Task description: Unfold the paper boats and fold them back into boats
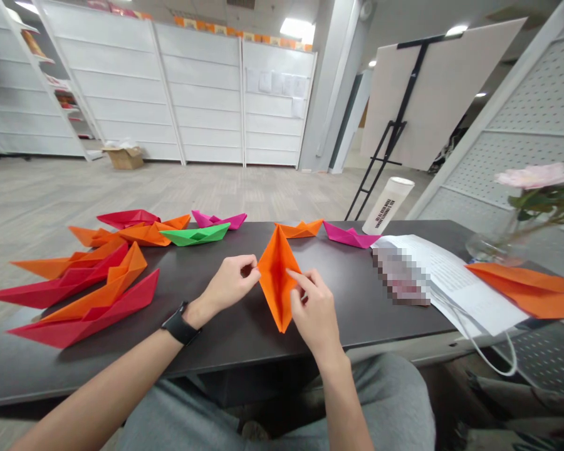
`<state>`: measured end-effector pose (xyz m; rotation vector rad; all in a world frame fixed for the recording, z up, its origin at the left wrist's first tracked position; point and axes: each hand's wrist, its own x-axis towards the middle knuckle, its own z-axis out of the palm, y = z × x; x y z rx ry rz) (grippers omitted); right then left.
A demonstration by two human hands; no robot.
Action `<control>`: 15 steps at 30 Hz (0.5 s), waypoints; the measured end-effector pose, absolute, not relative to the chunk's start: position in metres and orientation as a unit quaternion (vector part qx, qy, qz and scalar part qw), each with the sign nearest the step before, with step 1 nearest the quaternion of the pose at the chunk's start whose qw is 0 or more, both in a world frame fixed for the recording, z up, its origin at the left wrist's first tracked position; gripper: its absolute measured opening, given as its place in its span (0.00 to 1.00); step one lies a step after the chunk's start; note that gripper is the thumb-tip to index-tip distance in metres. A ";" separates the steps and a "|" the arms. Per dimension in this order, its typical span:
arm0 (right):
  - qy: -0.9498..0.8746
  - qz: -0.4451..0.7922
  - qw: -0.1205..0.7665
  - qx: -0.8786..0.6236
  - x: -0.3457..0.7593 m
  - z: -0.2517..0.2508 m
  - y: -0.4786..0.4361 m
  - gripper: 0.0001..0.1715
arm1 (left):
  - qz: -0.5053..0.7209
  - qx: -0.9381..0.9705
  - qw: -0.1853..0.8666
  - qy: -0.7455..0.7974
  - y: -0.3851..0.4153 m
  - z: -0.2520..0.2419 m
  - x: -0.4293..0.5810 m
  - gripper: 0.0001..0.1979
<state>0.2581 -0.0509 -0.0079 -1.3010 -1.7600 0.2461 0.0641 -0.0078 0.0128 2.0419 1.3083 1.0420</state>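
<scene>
Between my hands an orange folded paper (278, 275) stands opened into a diamond shape, its hollow facing me. My left hand (232, 280) pinches its left corner, fingers curled. On the other side my right hand (314, 307) grips the right edge, the index finger reaching into the fold. Just behind the paper lie an orange paper boat (302, 230) and a magenta paper boat (350, 236). To the left are a green paper boat (195, 235), another magenta paper boat (220, 220) and several red and orange ones, such as a red paper boat (91, 318) near the front.
The dark table (207, 341) carries a white cylindrical container (388, 205) at the back right. Printed sheets (465, 275) with a white cable (491, 362), more orange paper (529, 291) and a glass vase (496, 247) with pink flowers lie or stand along the right side.
</scene>
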 end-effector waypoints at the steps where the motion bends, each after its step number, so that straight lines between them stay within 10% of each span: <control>1: -0.703 0.093 0.441 -0.551 0.260 -0.008 -0.050 0.23 | 0.385 0.750 0.229 0.487 -0.008 0.013 0.063 0.10; 15: -0.629 0.164 0.448 -0.614 0.272 -0.023 -0.036 0.14 | 0.321 0.782 0.215 0.490 0.000 0.003 0.051 0.11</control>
